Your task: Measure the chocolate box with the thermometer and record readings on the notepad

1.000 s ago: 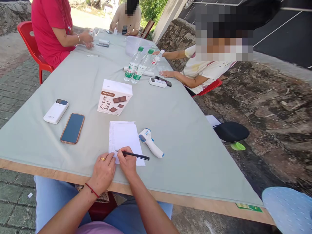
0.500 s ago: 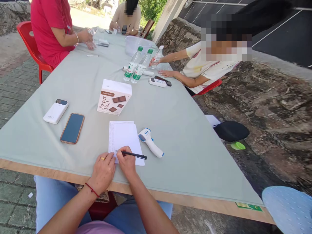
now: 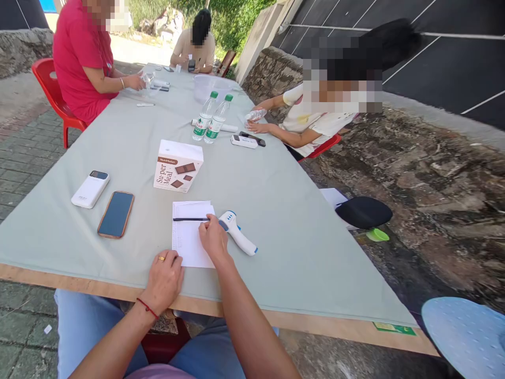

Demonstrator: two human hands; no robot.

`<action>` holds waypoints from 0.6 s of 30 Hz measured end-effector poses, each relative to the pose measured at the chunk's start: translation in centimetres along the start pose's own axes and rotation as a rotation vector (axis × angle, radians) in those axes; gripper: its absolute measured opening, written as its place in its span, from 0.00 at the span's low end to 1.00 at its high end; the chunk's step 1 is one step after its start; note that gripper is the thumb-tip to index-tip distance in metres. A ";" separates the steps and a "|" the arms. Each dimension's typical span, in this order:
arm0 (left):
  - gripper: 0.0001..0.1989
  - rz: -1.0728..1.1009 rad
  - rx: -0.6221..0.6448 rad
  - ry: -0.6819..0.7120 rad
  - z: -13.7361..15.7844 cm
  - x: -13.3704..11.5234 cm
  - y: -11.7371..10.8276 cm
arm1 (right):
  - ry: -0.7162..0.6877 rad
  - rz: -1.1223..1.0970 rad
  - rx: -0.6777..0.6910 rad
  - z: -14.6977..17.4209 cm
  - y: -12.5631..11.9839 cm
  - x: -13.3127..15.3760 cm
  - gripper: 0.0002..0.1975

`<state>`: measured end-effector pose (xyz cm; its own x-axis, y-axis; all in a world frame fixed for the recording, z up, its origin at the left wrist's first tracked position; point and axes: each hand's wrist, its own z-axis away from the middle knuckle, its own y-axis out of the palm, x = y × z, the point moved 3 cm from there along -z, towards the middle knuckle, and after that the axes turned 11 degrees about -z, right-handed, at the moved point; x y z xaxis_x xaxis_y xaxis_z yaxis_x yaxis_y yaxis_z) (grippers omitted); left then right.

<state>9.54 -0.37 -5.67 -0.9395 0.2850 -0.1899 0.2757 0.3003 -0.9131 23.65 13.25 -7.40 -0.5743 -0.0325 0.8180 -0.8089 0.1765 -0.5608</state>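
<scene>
My left hand (image 3: 164,276) rests on the table with its fingers lying loosely downward at the lower left corner of a white sheet of paper (image 3: 193,247). Handwritten marks run down the sheet's left side. Over the right part of the paper, my right hand (image 3: 214,237) has its fingers closed around one end of a black pen (image 3: 190,219). The pen lies level across the upper part of the sheet; its right end is hidden by the fingers. Just right of that hand is a white and blue infrared thermometer (image 3: 241,239).
Beyond the paper stands a Super Meal box (image 3: 177,167). A smartphone (image 3: 115,214) and white power bank (image 3: 90,189) lie left. Farther back are water bottles (image 3: 215,123) and a clear basin (image 3: 211,88). Three people sit around the table; one's hands (image 3: 258,126) touch a bottle.
My right hand has moved up the sheet, and the pen has swung from a writing slant to lying level. My left hand has barely shifted. The person at right has tipped a bottle over.
</scene>
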 end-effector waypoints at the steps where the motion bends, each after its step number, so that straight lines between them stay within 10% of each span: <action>1: 0.07 0.036 -0.004 -0.013 0.2 0.1 0.0 | -0.002 -0.011 0.014 -0.1 0.1 0.1 0.23; 7: 0.11 0.534 -0.007 -0.278 -1.2 5.6 -0.3 | -0.014 0.154 -0.219 0.0 -4.5 -2.6 0.29; 13: 0.35 0.871 -0.140 -0.664 -11.6 14.5 -0.1 | 0.118 0.454 0.053 -0.5 -7.2 -6.5 0.21; 18: 0.43 1.057 -0.122 -0.653 -19.0 15.9 1.5 | 0.165 0.250 0.001 -1.1 -7.1 -6.2 0.15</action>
<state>-1.08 21.92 -3.23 -0.1624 -0.0565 -0.9851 0.9409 0.2918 -0.1718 33.10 13.26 -8.35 -0.7277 0.1726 0.6638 -0.6448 0.1578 -0.7479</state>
